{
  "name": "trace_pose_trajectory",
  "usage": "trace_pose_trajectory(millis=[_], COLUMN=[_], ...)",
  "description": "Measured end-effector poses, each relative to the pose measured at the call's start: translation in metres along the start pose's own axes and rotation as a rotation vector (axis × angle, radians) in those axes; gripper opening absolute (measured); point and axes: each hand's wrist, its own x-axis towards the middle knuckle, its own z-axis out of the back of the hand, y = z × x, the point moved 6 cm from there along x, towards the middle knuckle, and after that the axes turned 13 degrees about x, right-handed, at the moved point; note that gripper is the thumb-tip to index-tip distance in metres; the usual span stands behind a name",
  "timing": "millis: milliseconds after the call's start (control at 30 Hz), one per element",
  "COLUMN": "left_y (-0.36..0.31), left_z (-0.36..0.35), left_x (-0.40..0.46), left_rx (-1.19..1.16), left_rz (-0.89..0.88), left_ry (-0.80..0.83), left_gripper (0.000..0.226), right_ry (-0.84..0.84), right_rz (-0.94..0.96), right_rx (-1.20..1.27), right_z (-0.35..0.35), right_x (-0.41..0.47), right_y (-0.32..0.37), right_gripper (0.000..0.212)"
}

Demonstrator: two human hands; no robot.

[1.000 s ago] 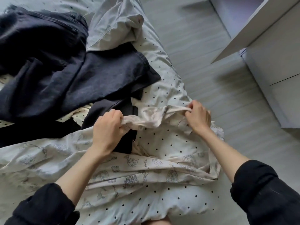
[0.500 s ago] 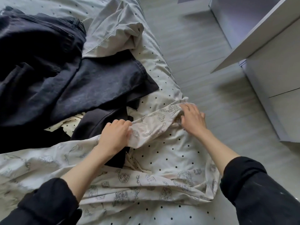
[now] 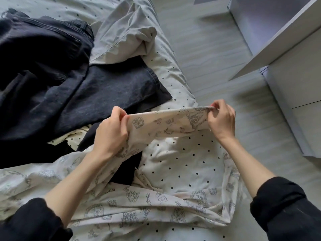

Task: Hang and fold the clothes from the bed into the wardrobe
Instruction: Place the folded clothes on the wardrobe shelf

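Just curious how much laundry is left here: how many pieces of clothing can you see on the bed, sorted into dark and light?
Dark: 3 – the jeans, the charcoal piece beside them, the black piece under the left hand.
Light: 2 – the plain grey shirt, the printed cream shirt that both hands, the right hand too, stretch.
Total: 5, as far as visible.

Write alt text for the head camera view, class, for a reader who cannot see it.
Two hands, left and right, stretch a strip of a cream printed garment taut above a polka-dot bed. Dark clothes lie piled to the left; a white wardrobe stands to the right.
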Motion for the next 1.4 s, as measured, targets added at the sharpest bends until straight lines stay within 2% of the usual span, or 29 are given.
trace_pose_trajectory(millis=[100, 200, 300, 367, 433, 500, 533, 567, 667, 700, 767, 867, 1000, 1100, 1167, 1300, 1400], left_y=[-0.01, -0.017, -0.015, -0.009, -0.008, -0.009, -0.009, -0.007, 0.002, 0.004, 0.005, 0.002, 0.004, 0.007, 0.005, -0.008, -0.017], left_z=[0.007, 0.007, -0.009, -0.012, -0.013, -0.021, -0.027, -0.034, -0.055, -0.06, -0.063, -0.059, -0.05, -0.039, -0.029, -0.013, -0.017], left_x=[-0.006, -0.018, -0.034, -0.048, -0.065, -0.081, -0.086, -0.089, -0.088, -0.085, -0.076, -0.067, -0.074, -0.077, -0.074, -0.066, -0.071], left_rx=[-0.062, -0.073, 0.17, 0.34, 0.406, 0.442, 0.464, 0.491, 0.607, 0.631, 0.653, 0.67, 0.55, 0.294, 0.198, 0.237, 0.243], left_rz=[-0.038, -0.093, -0.261, -0.315, -0.384, -0.453, -0.45, -0.41, -0.222, -0.163, -0.085, -0.101, -0.177, -0.123, -0.11, -0.205, -0.308], left_ry=[-0.083, -0.112, -0.07, -0.107, -0.141, -0.094, -0.052, -0.001, 0.191, 0.223, 0.224, 0.169, 0.12, 0.049, -0.01, -0.101, -0.041], left_gripper=[0.014, 0.021, 0.032, 0.024, 0.007, 0.008, 0.008, 0.019, 0.06, 0.064, 0.056, 0.032, 0.007, 0.013, 0.013, 0.017, 0.021], right_ry=[-0.156, -0.194, -0.107, -0.097, -0.134, -0.201, -0.224, -0.23, -0.117, -0.072, -0.03, -0.007, -0.077, -0.086, -0.071, -0.09, -0.121], right_rz=[0.054, 0.02, 0.021, 0.041, 0.058, 0.045, 0.03, 0.015, -0.099, -0.138, -0.19, -0.333, -0.773, -1.002, -1.019, -0.89, -0.806], right_rx=[0.053, 0.056, -0.026, -0.075, -0.113, -0.133, -0.123, -0.107, -0.083, -0.09, -0.09, 0.069, 0.626, 0.987, 1.132, 1.348, 1.231], right_z=[0.019, 0.031, 0.031, 0.034, 0.038, 0.042, 0.042, 0.042, 0.033, 0.03, 0.028, 0.022, 0.008, -0.006, -0.013, -0.007, 0.014], right_x=[-0.009, -0.012, -0.007, 0.001, 0.012, 0.022, 0.025, 0.026, 0.025, 0.025, 0.025, 0.03, 0.034, 0.04, 0.052, 0.072, 0.062], right_y=[0.01, 0.01, 0.01, 0.017, 0.026, 0.036, 0.041, 0.045, 0.048, 0.049, 0.049, 0.038, 0.015, 0.02, 0.034, 0.064, 0.063], right_gripper=[0.007, 0.008, 0.012, 0.012, 0.013, 0.016, 0.018, 0.019, 0.023, 0.024, 0.025, 0.024, 0.017, 0.012, 0.009, 0.015, 0.017])
